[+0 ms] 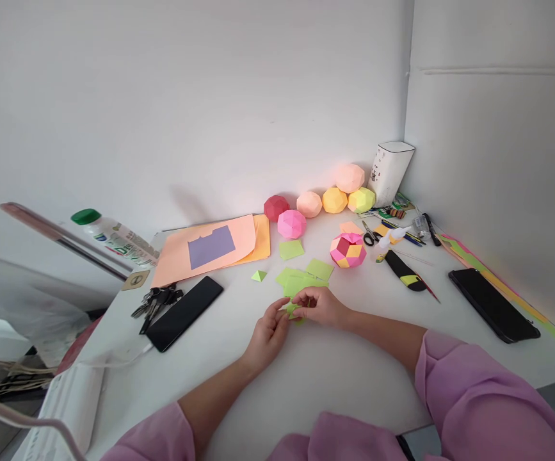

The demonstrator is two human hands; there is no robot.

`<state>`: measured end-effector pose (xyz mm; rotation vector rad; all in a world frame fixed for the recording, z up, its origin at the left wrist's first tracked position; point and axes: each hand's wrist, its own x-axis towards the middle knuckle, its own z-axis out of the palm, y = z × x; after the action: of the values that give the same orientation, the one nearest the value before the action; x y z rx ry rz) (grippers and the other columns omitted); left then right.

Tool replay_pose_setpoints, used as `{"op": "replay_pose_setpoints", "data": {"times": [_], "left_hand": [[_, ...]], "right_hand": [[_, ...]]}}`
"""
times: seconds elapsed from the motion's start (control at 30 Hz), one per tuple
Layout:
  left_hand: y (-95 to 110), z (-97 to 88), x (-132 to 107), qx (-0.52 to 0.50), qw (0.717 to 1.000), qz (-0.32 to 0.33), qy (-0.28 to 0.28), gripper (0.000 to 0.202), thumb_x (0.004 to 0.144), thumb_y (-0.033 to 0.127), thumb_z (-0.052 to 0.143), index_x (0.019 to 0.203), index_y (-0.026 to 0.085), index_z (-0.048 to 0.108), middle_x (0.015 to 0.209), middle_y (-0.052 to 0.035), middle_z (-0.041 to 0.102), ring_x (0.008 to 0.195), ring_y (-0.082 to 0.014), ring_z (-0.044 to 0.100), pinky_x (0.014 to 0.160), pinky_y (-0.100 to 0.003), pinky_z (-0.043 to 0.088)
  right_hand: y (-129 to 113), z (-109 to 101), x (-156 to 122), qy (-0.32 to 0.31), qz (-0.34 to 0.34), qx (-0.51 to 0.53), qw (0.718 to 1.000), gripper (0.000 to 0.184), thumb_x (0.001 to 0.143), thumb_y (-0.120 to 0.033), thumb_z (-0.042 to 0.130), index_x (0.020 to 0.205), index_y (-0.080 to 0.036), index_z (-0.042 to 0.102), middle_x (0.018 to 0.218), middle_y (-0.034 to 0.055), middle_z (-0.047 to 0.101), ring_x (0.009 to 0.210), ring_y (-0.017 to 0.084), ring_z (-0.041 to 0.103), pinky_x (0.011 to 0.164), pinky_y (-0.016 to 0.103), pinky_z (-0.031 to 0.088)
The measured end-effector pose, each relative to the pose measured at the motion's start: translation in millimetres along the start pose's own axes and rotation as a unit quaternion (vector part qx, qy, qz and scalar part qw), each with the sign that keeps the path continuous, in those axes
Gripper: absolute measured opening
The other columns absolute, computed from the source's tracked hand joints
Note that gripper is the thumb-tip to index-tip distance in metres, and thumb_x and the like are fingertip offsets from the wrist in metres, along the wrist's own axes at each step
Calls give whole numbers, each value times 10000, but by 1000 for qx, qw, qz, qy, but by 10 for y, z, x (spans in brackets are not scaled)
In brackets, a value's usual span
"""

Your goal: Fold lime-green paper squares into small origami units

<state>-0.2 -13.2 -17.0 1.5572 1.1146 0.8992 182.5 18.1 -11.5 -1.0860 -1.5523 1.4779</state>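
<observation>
Between my fingertips is a small green paper piece [291, 308], partly hidden by the fingers. My left hand [268, 330] pinches it from the left, and my right hand [319, 306] grips it from the right. Just beyond my hands lie several flat green paper pieces [301, 280], overlapping on the white table. A small folded green paper pyramid [258, 276] stands to their left. Farther back lies one more green paper sheet [291, 249]. To the right sits a pink, yellow and red paper ball [347, 250] with an opening on top.
Several faceted paper balls [309, 204] stand along the wall. Scissors [369, 235], a glue bottle [381, 248] and a cutter [404, 270] lie at right. A black phone [184, 314] and keys [155, 302] are at left, below peach paper [171, 262]. Another black phone [493, 304] lies far right.
</observation>
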Motion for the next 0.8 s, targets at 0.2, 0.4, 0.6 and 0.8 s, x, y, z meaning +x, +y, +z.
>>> {"op": "replay_pose_setpoints", "data": {"times": [0.2, 0.4, 0.6, 0.8], "left_hand": [[1, 37, -47, 31, 997, 65, 6, 432, 878, 378, 419, 1272, 206, 378, 602, 55, 479, 483, -108, 386, 510, -229, 338], [78, 19, 8, 32, 999, 19, 20, 227, 827, 382, 516, 840, 182, 621, 770, -32, 565, 642, -139, 495, 588, -245, 397], [111, -17, 45, 46, 997, 63, 29, 224, 816, 323, 543, 654, 181, 606, 704, -13, 497, 638, -137, 474, 596, -253, 396], [82, -20, 35, 51, 993, 98, 37, 222, 822, 306, 544, 655, 175, 610, 691, -13, 496, 632, -134, 478, 588, -254, 401]], "right_hand": [[-9, -34, 26, -28, 4, -28, 999, 252, 687, -380, 711, 774, -153, 646, 734, 25, 638, 656, 137, 594, 606, 266, 474], [-47, -24, 23, -21, -27, -40, 999, 202, 705, -332, 680, 712, -143, 609, 678, -6, 563, 557, 88, 470, 514, 222, 385], [-110, 21, -38, -22, -66, -62, 996, 164, 743, -296, 619, 705, -151, 555, 681, -7, 526, 555, 89, 443, 502, 220, 371], [-96, 33, -42, -28, -100, -96, 990, 96, 710, -220, 601, 700, -152, 534, 677, -12, 499, 561, 85, 432, 503, 209, 362]]}}
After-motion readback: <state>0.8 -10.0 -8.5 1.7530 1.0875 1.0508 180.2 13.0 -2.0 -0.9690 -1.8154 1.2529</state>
